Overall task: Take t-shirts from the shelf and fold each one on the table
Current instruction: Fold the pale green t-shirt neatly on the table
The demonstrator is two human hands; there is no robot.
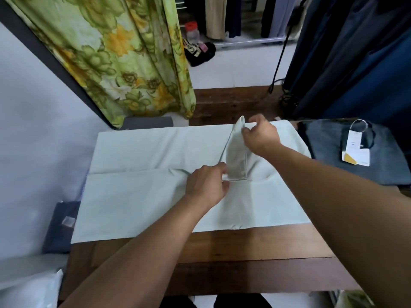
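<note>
**One pale shirt half folded, others waiting**

The pale green t-shirt (pixel 138 196) lies spread on the wooden table (pixel 222 252) and covers most of the top. This shirt is the landmark here. Near its far right part, both hands lift one flap of the cloth, probably a sleeve (pixel 236 152), so that it stands up from the flat body.

The right hand (pixel 260 136) pinches the upper edge of this flap between thumb and fingers. The left hand (pixel 206 183) grips the lower end of the flap, with its fingers curled around the fabric.

A straight crease already crosses the shirt from its left edge toward the middle, so I judge that the folding has begun. The sleeve is not yet laid down, and the further folds remain.

To the right of the shirt lies a blue-grey garment (pixel 333 156) with a paper tag (pixel 355 150), already folded flat, it seems. Left of the shirt, another dark folded garment (pixel 60 227) rests below the table edge. The shelf cannot be identified.
</note>
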